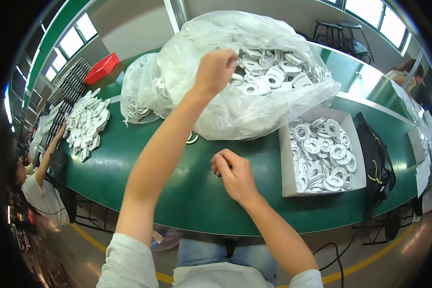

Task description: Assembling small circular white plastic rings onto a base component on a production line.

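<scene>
Right hand rests curled shut on the green surface; left hand pinches inside the clear plastic bag of white foam rings. Tugging might spill rings off the edge.

The person wears a pale short-sleeved top, sleeves ending well above each bare hand, and what look like light-blue jeans.

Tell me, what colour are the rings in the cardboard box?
White rings, seen in the head view.
</scene>
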{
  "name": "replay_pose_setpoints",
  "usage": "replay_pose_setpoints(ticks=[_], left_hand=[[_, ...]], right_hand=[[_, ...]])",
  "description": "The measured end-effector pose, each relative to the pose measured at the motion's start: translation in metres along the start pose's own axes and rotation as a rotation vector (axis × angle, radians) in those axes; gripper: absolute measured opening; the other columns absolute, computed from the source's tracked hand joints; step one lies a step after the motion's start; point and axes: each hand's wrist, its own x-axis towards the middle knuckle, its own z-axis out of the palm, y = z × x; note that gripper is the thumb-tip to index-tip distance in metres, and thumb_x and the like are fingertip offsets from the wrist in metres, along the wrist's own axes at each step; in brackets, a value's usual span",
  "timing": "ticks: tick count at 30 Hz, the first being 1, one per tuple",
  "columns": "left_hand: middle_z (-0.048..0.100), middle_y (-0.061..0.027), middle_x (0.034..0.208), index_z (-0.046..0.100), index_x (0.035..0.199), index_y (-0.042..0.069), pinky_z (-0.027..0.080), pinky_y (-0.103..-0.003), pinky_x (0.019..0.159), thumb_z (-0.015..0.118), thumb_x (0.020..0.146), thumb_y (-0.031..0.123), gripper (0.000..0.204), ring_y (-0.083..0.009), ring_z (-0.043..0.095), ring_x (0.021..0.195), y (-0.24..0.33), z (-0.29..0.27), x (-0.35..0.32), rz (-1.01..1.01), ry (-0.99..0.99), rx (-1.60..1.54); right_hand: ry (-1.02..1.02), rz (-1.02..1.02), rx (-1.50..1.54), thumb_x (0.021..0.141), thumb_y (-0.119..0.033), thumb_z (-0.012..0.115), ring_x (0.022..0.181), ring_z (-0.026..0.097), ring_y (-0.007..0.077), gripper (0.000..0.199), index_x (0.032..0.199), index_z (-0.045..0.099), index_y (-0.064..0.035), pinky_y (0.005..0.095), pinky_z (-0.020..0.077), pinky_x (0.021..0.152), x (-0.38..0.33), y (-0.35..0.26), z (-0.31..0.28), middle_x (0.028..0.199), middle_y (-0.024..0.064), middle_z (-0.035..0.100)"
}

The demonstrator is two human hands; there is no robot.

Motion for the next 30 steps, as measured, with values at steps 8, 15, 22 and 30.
replay_pose_setpoints(ticks=[8,15,22,30], left_hand=[[0.067,-0.0166,0.084,0.067,0.089,0.002,0.051,-0.037,0.071,0.068,0.075,0.016,0.019,-0.0301,0.065,0.077,0.009,0.014,-0.015,-0.037,-0.407,0.006],[0.066,-0.0145,0.092,0.067,0.086,0.006,0.048,-0.041,0.08,0.074,0.067,0.019,0.024,-0.0313,0.061,0.092,0.005,0.066,-0.014,-0.218,-0.396,0.225],[0.065,-0.0141,0.08,0.07,0.093,0.002,0.049,-0.031,0.065,0.063,0.079,0.004,0.016,-0.0222,0.063,0.069,0.03,-0.052,0.004,0.006,-0.108,-0.233],[0.064,-0.0141,0.076,0.065,0.086,-0.001,0.049,-0.035,0.065,0.066,0.073,0.005,0.014,-0.0273,0.064,0.072,0.112,-0.102,-0.036,-0.004,-0.97,-0.227]], right_hand=[[-0.012,0.009,-0.064,0.091,-0.019,0.053,0.059,0.06,0.0191,0.023,0.084,0.06,0.0013,0.0308,0.0452,0.056,-0.001,0.002,0.005,0.066,0.0109,0.062],[-0.052,-0.045,-0.07,0.094,-0.012,0.049,0.059,0.055,0.0113,0.021,0.085,0.059,0.0046,0.0254,0.045,0.056,-0.001,0.003,0.005,0.066,0.0075,0.059],[0.153,-0.144,0.029,0.083,-0.01,0.065,0.071,0.059,0.0193,0.035,0.112,0.049,-0.0007,0.0309,0.0466,0.059,0.0,-0.003,-0.001,0.093,0.0116,0.06],[-0.174,0.064,0.546,0.087,-0.011,0.061,0.076,0.063,0.013,0.033,0.117,0.052,-0.0007,0.0242,0.0467,0.051,-0.004,-0.016,-0.014,0.093,0.0069,0.065]])
